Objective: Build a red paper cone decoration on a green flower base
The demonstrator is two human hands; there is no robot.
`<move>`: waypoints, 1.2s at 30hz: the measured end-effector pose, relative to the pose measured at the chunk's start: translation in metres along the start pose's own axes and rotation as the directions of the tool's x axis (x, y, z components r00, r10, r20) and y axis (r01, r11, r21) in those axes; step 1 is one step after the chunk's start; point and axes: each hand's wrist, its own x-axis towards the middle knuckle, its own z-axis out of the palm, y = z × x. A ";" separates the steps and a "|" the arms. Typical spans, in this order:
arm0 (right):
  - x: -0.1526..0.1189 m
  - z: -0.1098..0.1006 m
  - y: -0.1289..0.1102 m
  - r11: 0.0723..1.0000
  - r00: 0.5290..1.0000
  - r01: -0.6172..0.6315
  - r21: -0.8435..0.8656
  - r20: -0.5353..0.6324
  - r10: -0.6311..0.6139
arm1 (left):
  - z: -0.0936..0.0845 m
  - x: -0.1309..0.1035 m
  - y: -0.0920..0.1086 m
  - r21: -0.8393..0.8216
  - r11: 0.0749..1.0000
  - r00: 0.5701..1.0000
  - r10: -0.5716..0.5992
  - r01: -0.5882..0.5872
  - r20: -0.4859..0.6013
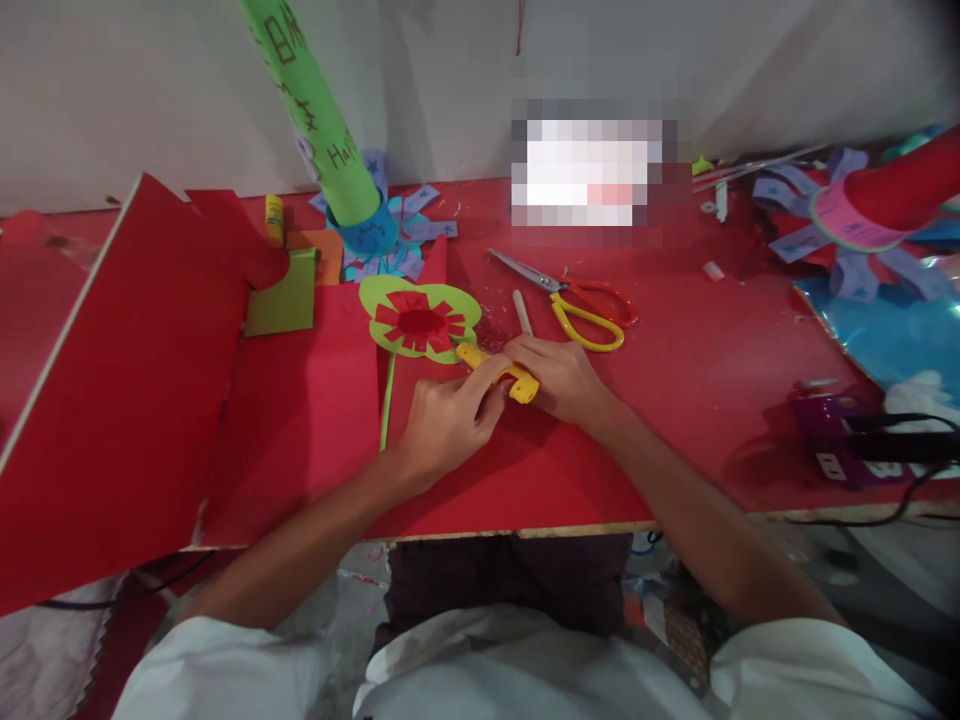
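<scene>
My left hand point(454, 425) is closed, its thumb and fingers pinching a yellow plastic tool point(474, 354) whose exact kind I cannot make out. Its narrow dark tip points up and left, at the edge of a green paper flower point(380, 343) with a fringed red paper centre. Against the tool's other side rests my right hand point(559, 375), fingers curled and partly hidden. A pale stick point(522, 312) pokes out beyond the right knuckles; its lower end is out of sight. Scissors point(576, 303) with red and yellow handles lie just past that hand.
Folded red card point(300, 400) rises upright on the left. Behind are green paper squares point(281, 305), a yellow glue tube point(274, 220) and a tall green paper tube point(330, 140). To the right are a red paper tube point(911, 185), blue film point(877, 330) and a purple box point(825, 435) with black cables.
</scene>
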 end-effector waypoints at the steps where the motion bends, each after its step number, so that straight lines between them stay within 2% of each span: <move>1: 0.000 0.001 0.000 1.000 1.000 0.002 0.005 0.003 -0.002 | 0.000 0.000 0.000 -0.002 1.000 1.000 -0.006 0.006 0.001; 25: -0.002 0.005 0.002 0.999 1.000 0.003 -0.032 -0.025 -0.003 | 0.001 0.000 -0.003 -0.061 0.997 0.999 -0.039 0.040 0.019; 31: -0.002 0.006 0.001 0.999 1.000 0.000 -0.047 -0.031 -0.001 | 0.002 0.001 -0.003 -0.042 0.999 1.000 -0.010 0.010 -0.009; 36: -0.003 0.005 0.002 1.000 0.999 0.003 -0.026 -0.037 -0.004 | 0.002 0.000 -0.010 -0.028 0.999 0.999 0.031 -0.030 0.031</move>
